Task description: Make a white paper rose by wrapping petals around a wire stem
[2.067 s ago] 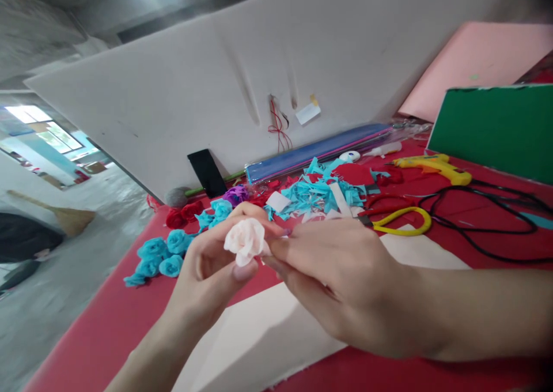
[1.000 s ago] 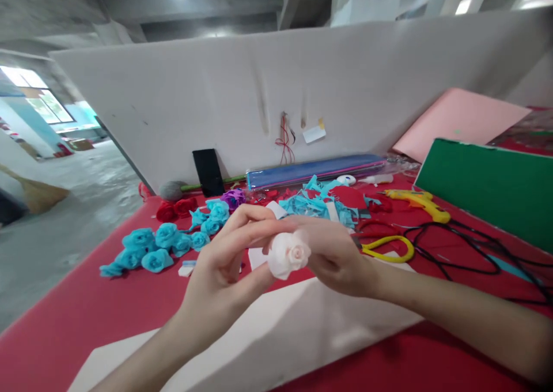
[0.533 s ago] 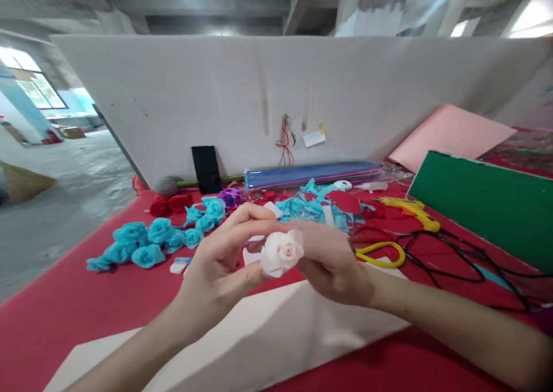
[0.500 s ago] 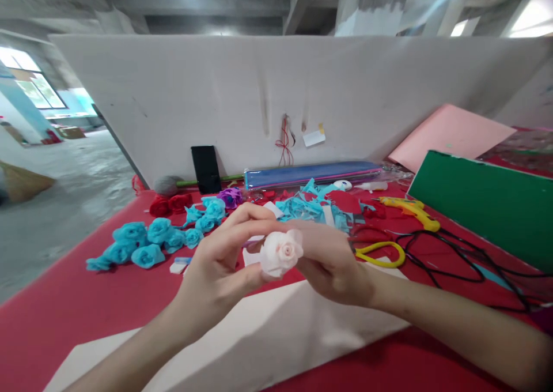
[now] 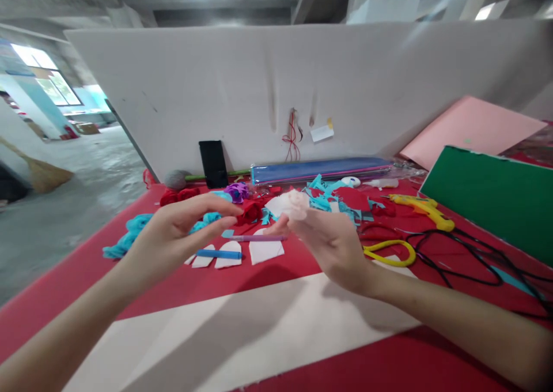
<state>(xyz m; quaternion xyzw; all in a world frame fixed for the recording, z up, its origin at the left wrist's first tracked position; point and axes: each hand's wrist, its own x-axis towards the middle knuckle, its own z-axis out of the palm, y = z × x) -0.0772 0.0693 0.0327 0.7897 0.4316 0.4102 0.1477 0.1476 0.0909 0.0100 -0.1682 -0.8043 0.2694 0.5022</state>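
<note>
A white paper rose (image 5: 296, 203) is pinched in the fingers of my right hand (image 5: 334, 242), raised over the middle of the table. To its left my left hand (image 5: 185, 225) is apart from it, thumb and fingers spread with nothing between them. Below the hands lie white paper petal pieces (image 5: 266, 252), with a blue marker (image 5: 219, 254) and a slim purple pen (image 5: 261, 238) across them. Behind the left hand, blue paper roses (image 5: 133, 233) are partly covered by it. A long cream paper sheet (image 5: 259, 328) lies in front.
Yellow-handled scissors (image 5: 391, 252) and a yellow glue gun (image 5: 425, 210) with black cord lie at the right. A green board (image 5: 496, 202) and pink sheet (image 5: 470, 129) stand behind them. Blue scraps (image 5: 319, 187) lie at the back, and a phone (image 5: 213, 164) leans against the white panel (image 5: 194, 86).
My left hand has let go of the white paper rose and moved left, fingers parted. The right hand keeps the rose, now raised slightly and tilted away. The view has shifted a little.
</note>
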